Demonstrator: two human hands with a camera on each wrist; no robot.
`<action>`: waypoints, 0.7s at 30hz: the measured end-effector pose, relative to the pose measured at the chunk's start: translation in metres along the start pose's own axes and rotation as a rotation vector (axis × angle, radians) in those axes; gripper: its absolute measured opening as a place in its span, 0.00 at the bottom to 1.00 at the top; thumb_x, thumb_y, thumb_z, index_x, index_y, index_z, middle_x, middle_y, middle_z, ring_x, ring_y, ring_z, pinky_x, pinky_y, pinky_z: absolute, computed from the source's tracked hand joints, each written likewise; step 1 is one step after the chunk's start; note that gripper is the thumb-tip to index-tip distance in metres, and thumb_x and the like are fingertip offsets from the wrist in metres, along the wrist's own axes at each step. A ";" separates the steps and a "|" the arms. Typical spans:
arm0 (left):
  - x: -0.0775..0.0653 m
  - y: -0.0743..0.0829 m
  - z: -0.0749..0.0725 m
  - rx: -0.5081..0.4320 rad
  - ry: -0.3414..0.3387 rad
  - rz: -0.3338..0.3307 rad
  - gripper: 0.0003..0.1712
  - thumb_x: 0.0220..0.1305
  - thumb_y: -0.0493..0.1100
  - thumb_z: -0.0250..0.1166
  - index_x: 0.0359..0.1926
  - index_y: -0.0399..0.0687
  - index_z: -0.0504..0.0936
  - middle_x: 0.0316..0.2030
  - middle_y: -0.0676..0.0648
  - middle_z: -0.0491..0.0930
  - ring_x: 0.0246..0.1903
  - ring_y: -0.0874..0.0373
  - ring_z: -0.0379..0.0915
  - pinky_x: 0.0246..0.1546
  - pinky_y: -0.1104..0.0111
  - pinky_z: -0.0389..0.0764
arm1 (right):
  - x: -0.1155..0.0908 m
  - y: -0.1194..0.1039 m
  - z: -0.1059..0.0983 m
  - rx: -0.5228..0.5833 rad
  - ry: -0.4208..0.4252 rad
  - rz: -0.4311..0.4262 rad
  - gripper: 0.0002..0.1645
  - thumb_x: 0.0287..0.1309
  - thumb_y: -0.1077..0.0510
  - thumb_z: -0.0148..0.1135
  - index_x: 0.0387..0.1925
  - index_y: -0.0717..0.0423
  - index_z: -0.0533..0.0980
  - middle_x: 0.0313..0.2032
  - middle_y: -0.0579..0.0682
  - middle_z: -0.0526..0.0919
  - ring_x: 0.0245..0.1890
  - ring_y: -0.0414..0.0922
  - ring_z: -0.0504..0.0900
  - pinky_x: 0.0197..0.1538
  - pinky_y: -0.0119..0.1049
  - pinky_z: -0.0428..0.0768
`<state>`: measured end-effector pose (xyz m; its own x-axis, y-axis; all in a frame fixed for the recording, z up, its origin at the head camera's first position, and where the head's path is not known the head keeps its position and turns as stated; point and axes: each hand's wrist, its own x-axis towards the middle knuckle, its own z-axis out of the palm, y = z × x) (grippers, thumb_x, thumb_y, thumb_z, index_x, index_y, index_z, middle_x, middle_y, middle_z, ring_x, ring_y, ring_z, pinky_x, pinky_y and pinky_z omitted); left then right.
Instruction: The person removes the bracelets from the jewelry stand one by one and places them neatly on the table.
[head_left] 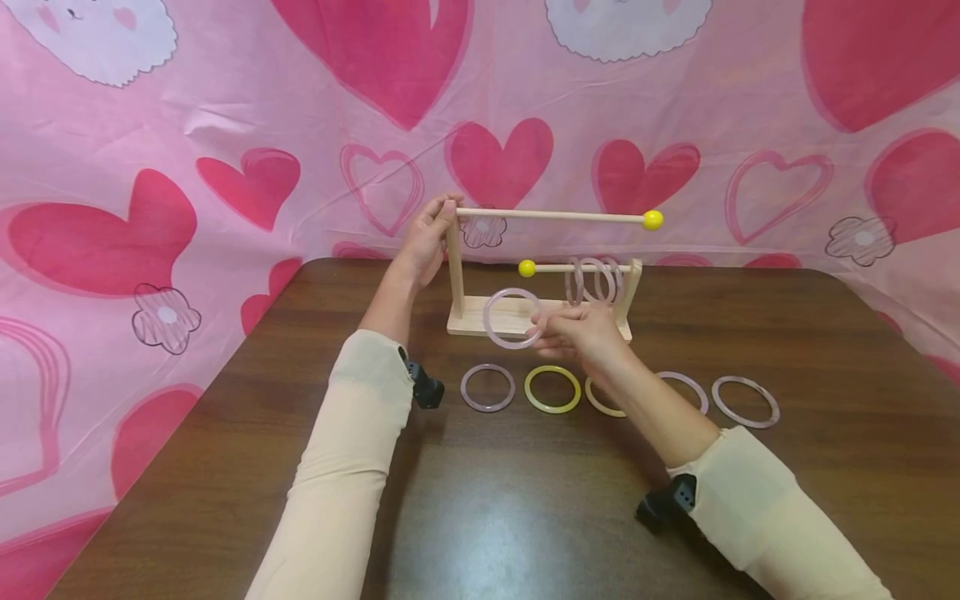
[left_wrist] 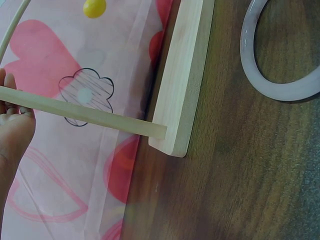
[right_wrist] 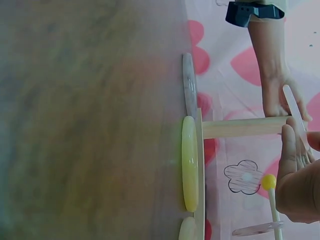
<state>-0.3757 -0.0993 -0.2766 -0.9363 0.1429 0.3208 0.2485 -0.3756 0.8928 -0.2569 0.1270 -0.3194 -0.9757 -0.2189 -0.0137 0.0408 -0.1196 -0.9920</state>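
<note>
My left hand (head_left: 427, 237) grips the top of the taller post of a wooden bangle stand (head_left: 455, 267), with the thumb in front. In the left wrist view, fingers (left_wrist: 11, 102) show at that post's upper end. My right hand (head_left: 581, 333) pinches a pale pink bangle (head_left: 489, 321) by its right side, raised in front of the stand's base. The stand's long upper rod (head_left: 551, 215) ends in a yellow ball and bears no bangle. Several pale purple bangles (head_left: 574, 282) hang on the shorter lower rod, also tipped with a yellow ball (head_left: 527, 268).
A row of bangles lies on the brown table (head_left: 480, 517) before the stand: a purple one (head_left: 465, 404), a yellow one (head_left: 552, 409), a cream one (head_left: 600, 407) partly behind my right arm, and two pale ones (head_left: 757, 424) at right. A pink heart-patterned cloth (head_left: 315, 108) hangs behind.
</note>
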 end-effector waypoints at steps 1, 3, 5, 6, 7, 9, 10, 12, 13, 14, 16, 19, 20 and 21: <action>0.000 0.000 0.000 0.000 -0.001 0.001 0.08 0.70 0.40 0.48 0.40 0.52 0.74 0.33 0.50 0.71 0.39 0.58 0.64 0.41 0.72 0.66 | -0.001 0.001 0.000 -0.001 -0.009 0.005 0.16 0.53 0.72 0.53 0.44 0.78 0.72 0.26 0.54 0.83 0.23 0.42 0.83 0.33 0.36 0.80; 0.000 0.000 0.000 0.005 -0.001 0.001 0.08 0.71 0.40 0.48 0.41 0.52 0.74 0.33 0.51 0.71 0.38 0.59 0.64 0.41 0.72 0.66 | -0.003 0.001 -0.001 -0.001 -0.035 0.016 0.15 0.54 0.72 0.52 0.43 0.79 0.72 0.27 0.55 0.83 0.24 0.43 0.83 0.33 0.37 0.80; 0.000 0.000 0.000 0.004 -0.001 0.002 0.07 0.71 0.40 0.48 0.41 0.51 0.74 0.34 0.50 0.71 0.39 0.59 0.64 0.41 0.72 0.66 | -0.004 0.002 -0.001 -0.007 -0.064 0.026 0.14 0.54 0.72 0.52 0.42 0.79 0.73 0.28 0.56 0.83 0.24 0.43 0.83 0.33 0.37 0.80; 0.000 0.000 0.000 0.004 -0.001 0.002 0.07 0.70 0.40 0.48 0.41 0.51 0.74 0.34 0.50 0.71 0.39 0.59 0.64 0.41 0.72 0.66 | -0.005 0.002 -0.001 -0.016 -0.083 0.033 0.14 0.55 0.72 0.52 0.42 0.79 0.72 0.28 0.55 0.83 0.25 0.43 0.83 0.33 0.37 0.80; 0.000 0.000 -0.001 0.002 0.000 0.002 0.08 0.70 0.40 0.48 0.41 0.51 0.74 0.34 0.50 0.71 0.39 0.59 0.64 0.40 0.72 0.66 | -0.006 0.003 -0.001 -0.023 -0.101 0.039 0.15 0.55 0.72 0.52 0.43 0.80 0.71 0.28 0.55 0.84 0.25 0.42 0.83 0.33 0.37 0.80; 0.000 0.000 -0.001 -0.002 0.002 0.003 0.08 0.70 0.40 0.48 0.41 0.52 0.74 0.34 0.50 0.71 0.39 0.59 0.64 0.40 0.72 0.66 | -0.008 0.003 -0.001 -0.040 -0.132 0.054 0.15 0.56 0.71 0.52 0.43 0.80 0.71 0.28 0.54 0.84 0.25 0.42 0.83 0.34 0.37 0.80; -0.001 0.000 -0.001 -0.002 0.002 0.003 0.08 0.70 0.40 0.48 0.41 0.52 0.74 0.35 0.51 0.71 0.39 0.59 0.64 0.41 0.72 0.66 | -0.009 0.003 0.000 -0.047 -0.144 0.060 0.14 0.57 0.71 0.52 0.44 0.80 0.71 0.28 0.54 0.84 0.25 0.42 0.83 0.34 0.37 0.80; -0.001 0.000 -0.001 -0.002 0.003 0.005 0.08 0.70 0.40 0.48 0.40 0.52 0.74 0.36 0.51 0.72 0.40 0.58 0.64 0.42 0.72 0.66 | -0.011 0.003 0.001 -0.063 -0.161 0.070 0.14 0.57 0.71 0.51 0.44 0.80 0.71 0.28 0.53 0.84 0.26 0.42 0.83 0.35 0.38 0.80; -0.001 0.000 -0.001 -0.001 0.002 0.006 0.08 0.70 0.40 0.48 0.40 0.52 0.74 0.36 0.51 0.72 0.41 0.57 0.64 0.43 0.71 0.65 | -0.011 0.002 0.002 -0.070 -0.163 0.074 0.14 0.57 0.71 0.51 0.44 0.79 0.71 0.28 0.53 0.84 0.26 0.42 0.83 0.36 0.39 0.80; -0.001 0.000 -0.001 0.002 0.002 0.005 0.08 0.70 0.40 0.48 0.41 0.52 0.74 0.37 0.51 0.72 0.41 0.57 0.64 0.44 0.71 0.65 | -0.012 0.002 0.002 -0.078 -0.165 0.076 0.14 0.57 0.71 0.51 0.44 0.79 0.71 0.27 0.53 0.84 0.26 0.42 0.83 0.36 0.40 0.80; -0.001 0.000 -0.001 0.008 0.002 0.004 0.08 0.70 0.40 0.48 0.42 0.51 0.74 0.37 0.51 0.72 0.43 0.56 0.63 0.45 0.70 0.64 | -0.013 0.001 0.003 -0.096 -0.166 0.078 0.15 0.57 0.71 0.52 0.44 0.80 0.71 0.28 0.54 0.84 0.26 0.42 0.83 0.36 0.41 0.80; -0.001 0.001 0.000 0.012 0.003 0.003 0.07 0.70 0.40 0.48 0.43 0.50 0.73 0.37 0.51 0.71 0.43 0.55 0.63 0.46 0.69 0.64 | -0.015 -0.001 0.005 -0.127 -0.172 0.089 0.17 0.55 0.70 0.53 0.45 0.80 0.71 0.28 0.55 0.84 0.26 0.43 0.83 0.36 0.41 0.80; -0.001 0.000 0.000 0.012 0.003 0.002 0.08 0.70 0.40 0.48 0.43 0.50 0.74 0.37 0.51 0.71 0.43 0.56 0.63 0.46 0.70 0.64 | -0.016 -0.001 0.006 -0.138 -0.178 0.092 0.17 0.55 0.70 0.53 0.45 0.80 0.71 0.29 0.56 0.84 0.26 0.43 0.83 0.36 0.41 0.80; -0.001 0.000 0.000 0.010 0.004 0.004 0.07 0.70 0.40 0.48 0.42 0.51 0.73 0.36 0.50 0.71 0.42 0.56 0.63 0.45 0.69 0.64 | -0.017 -0.001 0.007 -0.148 -0.184 0.097 0.17 0.55 0.69 0.54 0.45 0.80 0.71 0.29 0.57 0.84 0.26 0.43 0.83 0.35 0.40 0.80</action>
<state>-0.3750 -0.0995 -0.2767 -0.9363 0.1381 0.3228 0.2545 -0.3666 0.8949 -0.2392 0.1239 -0.3170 -0.9124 -0.3969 -0.1000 0.0868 0.0511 -0.9949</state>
